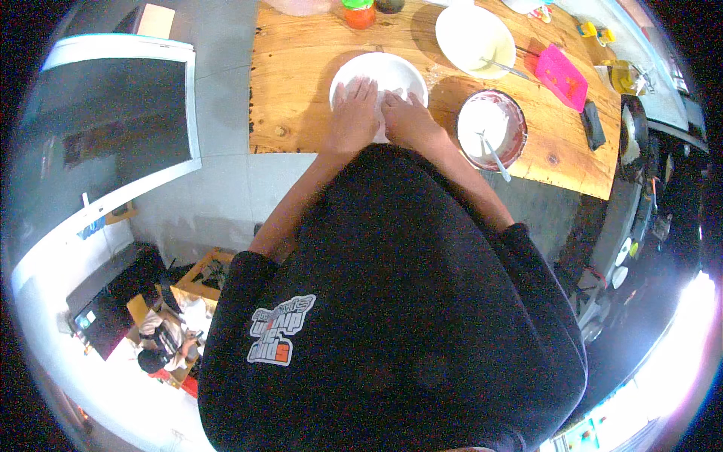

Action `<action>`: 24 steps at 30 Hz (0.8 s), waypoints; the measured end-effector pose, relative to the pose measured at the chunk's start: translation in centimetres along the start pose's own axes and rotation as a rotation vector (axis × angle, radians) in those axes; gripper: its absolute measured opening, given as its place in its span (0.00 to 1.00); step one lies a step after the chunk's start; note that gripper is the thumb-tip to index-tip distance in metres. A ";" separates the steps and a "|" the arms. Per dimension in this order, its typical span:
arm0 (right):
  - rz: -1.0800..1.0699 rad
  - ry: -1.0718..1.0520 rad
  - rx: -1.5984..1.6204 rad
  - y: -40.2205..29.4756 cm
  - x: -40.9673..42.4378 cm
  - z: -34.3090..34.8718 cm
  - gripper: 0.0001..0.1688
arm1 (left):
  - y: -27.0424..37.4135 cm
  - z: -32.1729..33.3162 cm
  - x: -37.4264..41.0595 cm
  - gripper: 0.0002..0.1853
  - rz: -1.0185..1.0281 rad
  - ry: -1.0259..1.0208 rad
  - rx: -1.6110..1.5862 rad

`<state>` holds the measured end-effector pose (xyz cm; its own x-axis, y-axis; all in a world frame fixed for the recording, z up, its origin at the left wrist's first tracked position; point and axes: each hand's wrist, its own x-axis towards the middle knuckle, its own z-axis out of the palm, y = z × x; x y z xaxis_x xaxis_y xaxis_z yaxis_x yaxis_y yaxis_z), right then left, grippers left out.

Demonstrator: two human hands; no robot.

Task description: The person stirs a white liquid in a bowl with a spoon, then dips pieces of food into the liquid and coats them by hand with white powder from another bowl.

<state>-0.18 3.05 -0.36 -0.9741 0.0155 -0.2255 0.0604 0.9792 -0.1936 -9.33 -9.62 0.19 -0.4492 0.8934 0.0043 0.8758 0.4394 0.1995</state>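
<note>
Both of my hands reach over a round white dish at the near edge of the wooden table. My left hand lies palm down with its fingers spread slightly inside the dish. Beside it, my right hand has its fingers bent down into the dish; whether it pinches something is hidden. White matter fills the dish, its kind not clear. To the right stands a dark-rimmed bowl with white content and a spoon leaning in it. Behind that is a large cream bowl with another utensil.
A pink plastic tray and a dark object lie at the table's right. A jar with a green lid stands at the far side. A stove area with a pan is further right. A person sits at the lower left.
</note>
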 end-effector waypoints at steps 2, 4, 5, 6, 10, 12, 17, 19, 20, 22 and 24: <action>-0.003 -0.007 0.024 -0.4 -0.2 0.0 0.29 | -1.1 1.6 -1.1 0.30 0.027 -0.191 0.020; 0.003 -0.021 -0.025 -0.1 0.4 -0.3 0.29 | -0.6 0.2 -0.4 0.29 -0.071 -0.245 -0.097; 0.016 -0.108 0.011 -0.1 0.4 -0.4 0.28 | -0.5 -0.3 -0.2 0.28 -0.119 -0.272 -0.156; 0.027 -0.187 0.042 -0.5 0.6 -1.8 0.28 | -1.0 0.7 -0.3 0.27 -0.057 -0.181 -0.114; -0.025 -0.137 0.045 -0.8 1.4 -3.8 0.27 | -1.3 1.0 -0.1 0.20 -0.061 -0.092 -0.203; 0.029 -0.118 0.161 -0.7 1.4 -2.2 0.26 | -0.8 0.2 0.5 0.18 -0.097 -0.103 -0.315; 0.031 -0.244 0.205 -0.7 0.9 -3.0 0.23 | -0.4 0.5 0.1 0.17 -0.054 -0.126 -0.268; 0.003 -0.043 0.262 -0.3 0.4 -0.2 0.20 | 0.0 1.0 0.1 0.20 0.002 -0.062 -0.266; 0.000 -0.124 0.259 0.1 0.4 -0.2 0.20 | 0.1 1.3 0.0 0.21 0.027 -0.029 -0.262; -0.006 -0.289 0.267 -0.8 -0.1 -3.9 0.20 | 0.2 0.6 -0.5 0.25 -0.024 -0.083 -0.300; -0.039 -0.086 0.189 -0.2 -0.5 0.1 0.19 | 0.3 0.0 -0.4 0.27 -0.052 -0.085 -0.334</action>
<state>0.33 2.79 -0.29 -0.9548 -0.0472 -0.2936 0.0704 0.9233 -0.3775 -8.91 -9.82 0.20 -0.4632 0.8813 -0.0936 0.7394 0.4425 0.5073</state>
